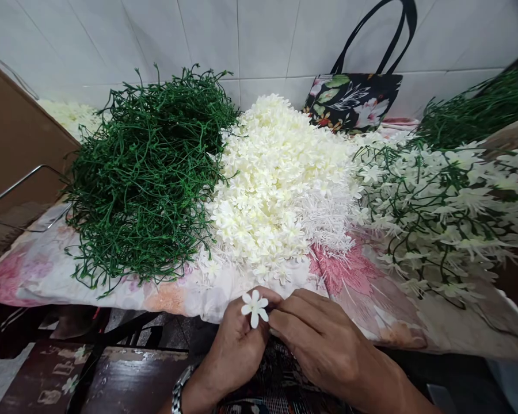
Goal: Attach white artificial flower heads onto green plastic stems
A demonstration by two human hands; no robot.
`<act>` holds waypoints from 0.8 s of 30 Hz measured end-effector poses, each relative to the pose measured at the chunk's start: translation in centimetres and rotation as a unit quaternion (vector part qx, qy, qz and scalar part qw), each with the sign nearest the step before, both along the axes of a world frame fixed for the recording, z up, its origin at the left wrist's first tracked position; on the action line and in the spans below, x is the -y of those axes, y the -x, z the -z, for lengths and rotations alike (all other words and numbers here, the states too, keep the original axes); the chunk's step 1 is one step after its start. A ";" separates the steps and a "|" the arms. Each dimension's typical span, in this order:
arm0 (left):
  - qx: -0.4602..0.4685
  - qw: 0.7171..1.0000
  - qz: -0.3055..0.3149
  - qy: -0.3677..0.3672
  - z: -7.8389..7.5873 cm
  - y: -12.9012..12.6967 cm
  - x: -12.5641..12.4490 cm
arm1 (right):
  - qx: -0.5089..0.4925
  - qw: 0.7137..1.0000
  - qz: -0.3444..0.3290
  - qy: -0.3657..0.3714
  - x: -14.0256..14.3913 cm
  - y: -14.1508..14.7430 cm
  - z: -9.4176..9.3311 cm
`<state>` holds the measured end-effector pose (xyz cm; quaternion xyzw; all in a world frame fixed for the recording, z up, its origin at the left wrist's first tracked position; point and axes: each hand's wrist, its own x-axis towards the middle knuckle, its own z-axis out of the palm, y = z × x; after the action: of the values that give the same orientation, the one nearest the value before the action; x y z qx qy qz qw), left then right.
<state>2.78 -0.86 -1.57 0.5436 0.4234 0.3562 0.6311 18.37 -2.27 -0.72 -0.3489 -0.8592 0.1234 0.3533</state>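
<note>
two hands meet at the near table edge: left hand [235, 345] and right hand [323, 339] both pinch one white flower [254, 307] between fingertips. beyond lie the white blossom heap [280, 184], green stems [147, 178] and floral cloth [354, 276].

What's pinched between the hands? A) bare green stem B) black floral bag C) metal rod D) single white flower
D: the left hand and right hand meet on a single white flower, at the near edge of the flowered cloth; the green stems lie untouched in their pile.
</note>
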 end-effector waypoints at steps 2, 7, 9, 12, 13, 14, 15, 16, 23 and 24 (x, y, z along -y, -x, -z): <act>0.010 1.000 -0.009 0.014 0.5 -0.1 0.2 | -0.019 1.000 -0.005 0.023 0.0 -0.3 0.1; 0.021 0.993 -0.119 -0.013 2.0 0.2 0.1 | 0.015 0.987 0.158 -0.003 -1.6 -1.9 1.6; 0.001 0.990 -0.138 -0.038 2.1 0.3 -0.3 | 0.090 0.978 0.188 -0.007 -2.5 -2.0 2.3; -0.039 0.986 -0.130 -0.093 2.0 0.2 -0.8 | 0.153 0.968 0.198 -0.011 -3.2 -1.5 2.7; -0.056 0.983 -0.125 -0.119 1.9 0.2 -0.9 | 0.157 0.967 0.202 -0.014 -3.2 -1.4 2.7; -0.073 0.979 -0.122 -0.147 1.9 0.1 -1.1 | 0.155 0.966 0.204 -0.016 -3.1 -1.3 2.6; -0.092 0.974 -0.116 -0.173 1.8 0.0 -1.2 | 0.150 0.967 0.204 -0.014 -2.9 -1.3 2.5; -0.109 0.968 -0.107 -0.199 1.8 -0.2 -1.3 | 0.144 0.969 0.202 -0.012 -2.7 -1.4 2.2; -0.206 0.929 -0.016 -0.306 1.6 -1.7 -2.0 | 0.086 0.981 0.169 0.033 -1.9 -2.0 0.8; -0.215 0.926 -0.011 -0.309 1.6 -1.8 -2.1 | 0.082 0.982 0.168 0.038 -2.0 -2.0 0.9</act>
<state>4.60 1.21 -3.15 0.7704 0.4244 0.3507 0.3216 20.33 -0.28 -1.58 -0.5104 -0.8090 0.0664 0.2841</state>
